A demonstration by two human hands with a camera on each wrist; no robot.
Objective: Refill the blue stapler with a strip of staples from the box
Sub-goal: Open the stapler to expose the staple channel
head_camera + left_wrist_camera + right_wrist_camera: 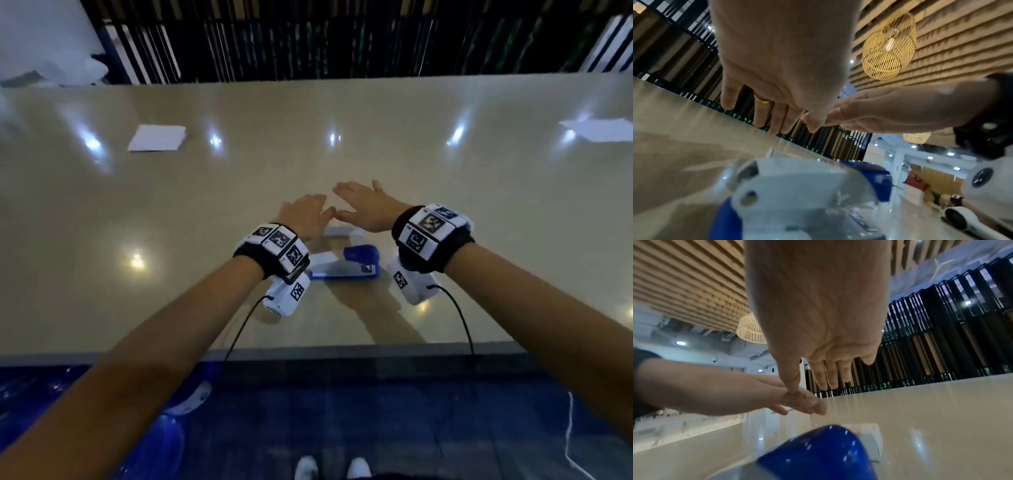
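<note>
Both hands empty. Our left hand [303, 214] and right hand [364, 205] hover palm-down above the glossy beige table [479, 205], fingers straight and spread, thumbs touching or nearly so; nothing gripped by either.

Blue-and-white plastic desk stapler [346, 263] lies on the table just near-side of the hands, between the two wrists. Appears hinged open (white part at left, blue part at right), but the head view is blurred there, so unconfirmed.

Small white cardboard box [342, 232], presumably the staples, sits just beyond the stapler, partly under the right hand. Open or closed: can't tell.

Handling notes (est.):
- Stapler: rigid, moderate weight, smooth shell, prob. slippery. Steady by the sides of the base w/ one hand; keep fingers off the spring track.
- Box: light card, crushes easily; hold by the long sides.
- Staple strip: thin, brittle, glued; snaps if bent. Pinch along the long edges near mid-length, keep level.

Elsewhere: white paper stack [157, 137] far left, well apart.
</note>
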